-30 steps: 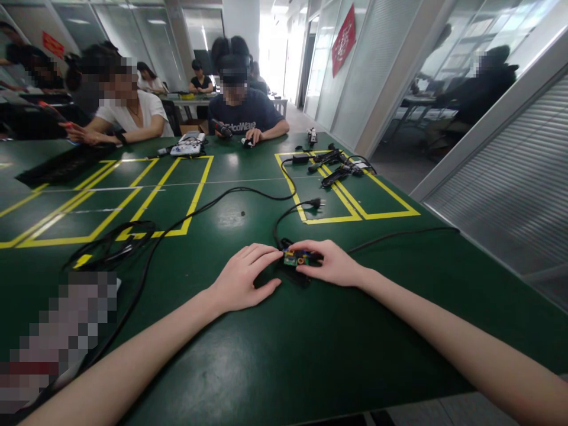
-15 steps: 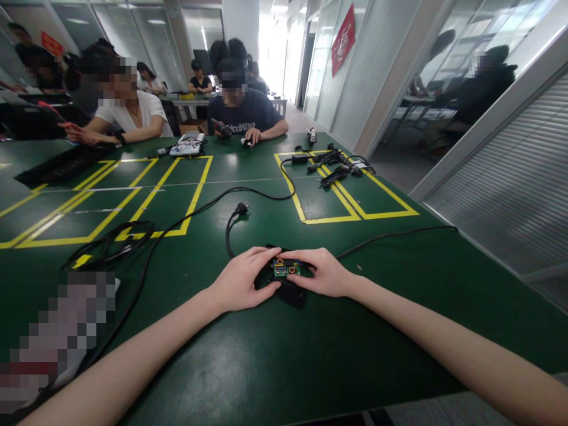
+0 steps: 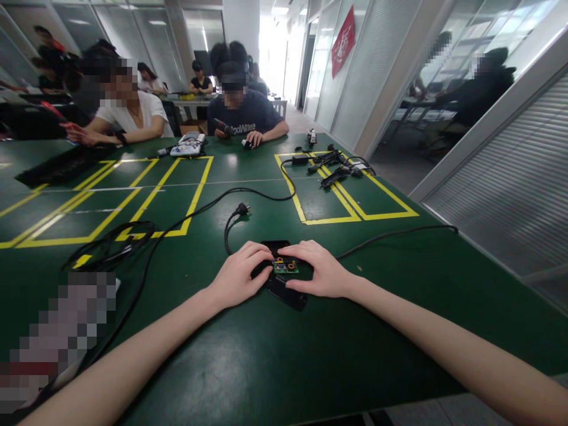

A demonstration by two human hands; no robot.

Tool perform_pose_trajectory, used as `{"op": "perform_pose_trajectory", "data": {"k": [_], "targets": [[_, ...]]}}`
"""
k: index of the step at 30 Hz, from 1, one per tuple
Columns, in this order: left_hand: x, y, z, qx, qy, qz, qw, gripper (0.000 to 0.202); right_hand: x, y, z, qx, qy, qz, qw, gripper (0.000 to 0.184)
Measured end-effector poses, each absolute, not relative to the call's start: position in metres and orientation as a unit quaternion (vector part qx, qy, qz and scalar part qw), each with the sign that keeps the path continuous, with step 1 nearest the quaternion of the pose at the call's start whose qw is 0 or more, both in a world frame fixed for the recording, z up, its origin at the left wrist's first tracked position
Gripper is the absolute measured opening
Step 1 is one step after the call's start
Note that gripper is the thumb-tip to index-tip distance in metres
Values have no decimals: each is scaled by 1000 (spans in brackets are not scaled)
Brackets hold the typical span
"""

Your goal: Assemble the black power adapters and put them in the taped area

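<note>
A small green circuit board [image 3: 286,268] with copper-wound coils lies between my hands, over an opened black plastic casing. One casing half [image 3: 288,296] shows in front of the board, and another dark casing part [image 3: 276,243] behind it. My left hand [image 3: 242,273] pinches the board's left end between thumb and fingertips. Around the right side curves my right hand [image 3: 323,271], its thumb and fingers apart. The right thumb rests over the front casing half, and the index fingertip is by the board's rear edge. A black power plug [image 3: 242,209] on a cord lies beyond my left hand.
Black cables [image 3: 222,192] cross the green table [image 3: 248,361]. A coiled cable [image 3: 110,242] lies at left, near a blurred-out object [image 3: 57,337]. Adapters and cords [image 3: 337,165] lie within yellow tape at the back right. Two people sit across the table, one holding a power tool [image 3: 224,126].
My right thumb has come away from the board and the right fingers have spread. More of both casing parts shows. My left fingers have closed in on the board's left end.
</note>
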State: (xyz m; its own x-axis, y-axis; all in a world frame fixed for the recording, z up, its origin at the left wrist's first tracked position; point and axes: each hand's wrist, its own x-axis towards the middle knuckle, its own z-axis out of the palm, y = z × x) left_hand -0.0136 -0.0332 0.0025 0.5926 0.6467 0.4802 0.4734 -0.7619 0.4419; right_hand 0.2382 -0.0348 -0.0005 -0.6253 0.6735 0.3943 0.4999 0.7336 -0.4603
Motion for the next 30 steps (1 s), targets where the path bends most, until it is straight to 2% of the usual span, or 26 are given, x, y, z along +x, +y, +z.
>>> {"op": "perform_pose_trajectory", "data": {"k": [3,6,11,16,22,30], "targets": [[-14,-33,2,881,338,309,121,14,239,-35,0,-328,-895,157,258,73],[-13,-35,3,880,359,296,95,12,242,-34,0,-323,-895,163,260,79],[-12,-37,4,868,393,299,62,11,257,-30,9,-320,-886,175,287,76],[-10,-37,2,855,432,277,68,10,270,-28,17,-275,-899,231,251,77],[-9,-36,3,843,467,261,60,7,262,-30,13,-236,-921,189,246,41],[-10,-35,4,832,480,268,73,8,251,-30,5,-252,-921,148,256,35]]}}
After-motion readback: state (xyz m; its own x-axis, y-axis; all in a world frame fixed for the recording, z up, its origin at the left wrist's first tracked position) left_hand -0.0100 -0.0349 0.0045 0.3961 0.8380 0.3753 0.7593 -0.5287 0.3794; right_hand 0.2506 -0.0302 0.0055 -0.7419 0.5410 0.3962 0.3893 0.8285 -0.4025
